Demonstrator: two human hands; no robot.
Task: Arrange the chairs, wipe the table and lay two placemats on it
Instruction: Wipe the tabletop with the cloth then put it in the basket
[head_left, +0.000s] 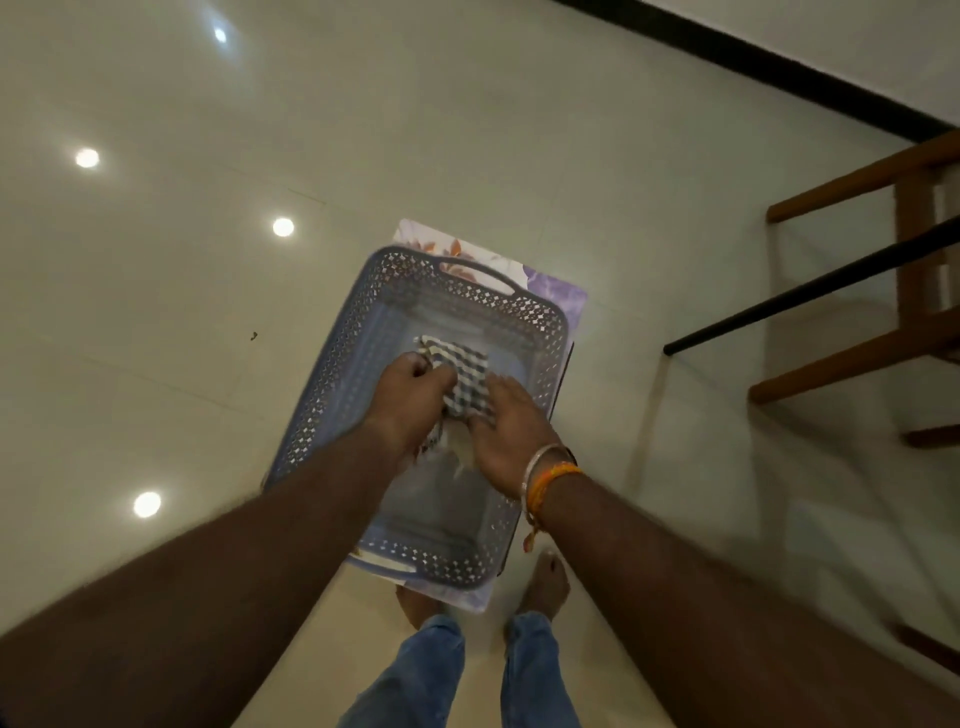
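A checked blue-and-white cloth (464, 370) lies folded inside a blue perforated plastic basket (332, 374) on the floor. My left hand (413, 397) is closed on the cloth's left edge. My right hand (506, 423) rests flat on the cloth's near right part, fingers spread over it. Under the basket lies a flowered placemat (550, 283), its purple and orange far corner sticking out. Whether a second mat lies beneath it is hidden.
A wooden chair frame (857, 364) and a black bar (810, 296) of the table stand at the right. A dark skirting (779, 62) runs along the far wall. My bare feet (545, 582) stand just behind the basket on the glossy pale floor.
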